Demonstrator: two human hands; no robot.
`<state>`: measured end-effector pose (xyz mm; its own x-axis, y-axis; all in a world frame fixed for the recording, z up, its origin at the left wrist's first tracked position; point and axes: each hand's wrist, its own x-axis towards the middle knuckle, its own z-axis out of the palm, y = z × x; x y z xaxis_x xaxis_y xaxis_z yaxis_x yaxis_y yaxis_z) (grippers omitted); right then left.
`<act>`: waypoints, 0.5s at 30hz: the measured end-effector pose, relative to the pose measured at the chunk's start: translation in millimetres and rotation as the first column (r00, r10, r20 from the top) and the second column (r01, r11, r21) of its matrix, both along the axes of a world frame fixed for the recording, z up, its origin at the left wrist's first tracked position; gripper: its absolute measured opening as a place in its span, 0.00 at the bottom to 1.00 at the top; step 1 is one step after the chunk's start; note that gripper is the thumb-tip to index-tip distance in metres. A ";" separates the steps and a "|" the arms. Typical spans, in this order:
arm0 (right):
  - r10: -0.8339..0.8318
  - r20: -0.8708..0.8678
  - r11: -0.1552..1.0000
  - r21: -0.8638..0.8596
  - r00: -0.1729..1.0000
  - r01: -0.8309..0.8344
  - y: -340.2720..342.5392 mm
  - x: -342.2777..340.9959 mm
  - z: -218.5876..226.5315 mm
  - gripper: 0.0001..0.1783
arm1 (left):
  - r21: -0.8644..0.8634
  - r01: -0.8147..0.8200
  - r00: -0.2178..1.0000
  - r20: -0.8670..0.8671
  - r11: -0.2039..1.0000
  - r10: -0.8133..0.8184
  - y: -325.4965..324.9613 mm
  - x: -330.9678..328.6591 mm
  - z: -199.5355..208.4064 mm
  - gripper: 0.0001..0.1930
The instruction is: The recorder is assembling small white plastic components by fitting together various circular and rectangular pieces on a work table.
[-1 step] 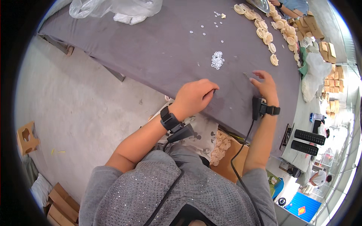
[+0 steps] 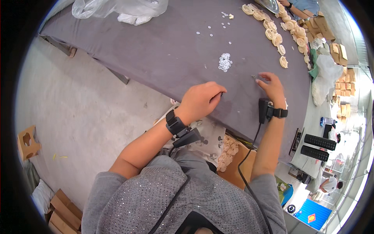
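Observation:
Above the near edge of the grey-covered table (image 2: 171, 58), my left hand (image 2: 200, 100) is closed in a pinch. A small dark piece (image 2: 221, 94) shows between its thumb and forefinger, too little of it to name. Farther right, my right hand (image 2: 272, 87) reaches over the cloth with thumb and fingers apart. Right at its fingertips lies a little grey coil-like heap (image 2: 253, 77), perhaps small springs; I cannot tell whether the fingers touch it. Beyond the hands sits a pile of small white rings (image 2: 224, 63).
Cream round plastic parts (image 2: 276, 39) stand in rows at the far right. A clear plastic bag (image 2: 113, 8) lies at the far left. Another person's arm (image 2: 290, 6) shows at the far right corner. Below the table edge, a carton (image 2: 239, 165) holds more cream parts.
My right hand has shifted slightly left, bringing its fingertips over the small grey heap. My left hand stays in place.

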<state>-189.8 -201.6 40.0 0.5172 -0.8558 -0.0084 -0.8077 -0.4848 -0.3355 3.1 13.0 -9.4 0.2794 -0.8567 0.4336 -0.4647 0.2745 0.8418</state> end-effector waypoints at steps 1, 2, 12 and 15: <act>-0.004 -0.016 0.998 0.059 1.000 0.005 3.5 6.4 -2.3 0.15 | 0.006 0.003 1.000 0.002 1.000 -0.003 -0.1 0.1 0.7 0.08; 0.001 -0.016 0.998 0.061 1.000 0.000 4.2 8.9 -2.4 0.15 | 0.008 -0.002 1.000 0.002 1.000 0.002 0.3 0.4 0.2 0.08; -0.013 0.393 0.964 0.249 0.919 -0.093 62.1 26.0 11.0 0.11 | 0.128 0.002 0.978 -0.207 0.992 0.025 -24.1 -8.9 18.2 0.16; -0.035 0.475 0.946 0.298 0.879 -0.123 81.6 31.5 17.6 0.10 | 0.127 0.069 0.958 -0.287 0.989 -0.030 -39.8 -11.8 20.2 0.16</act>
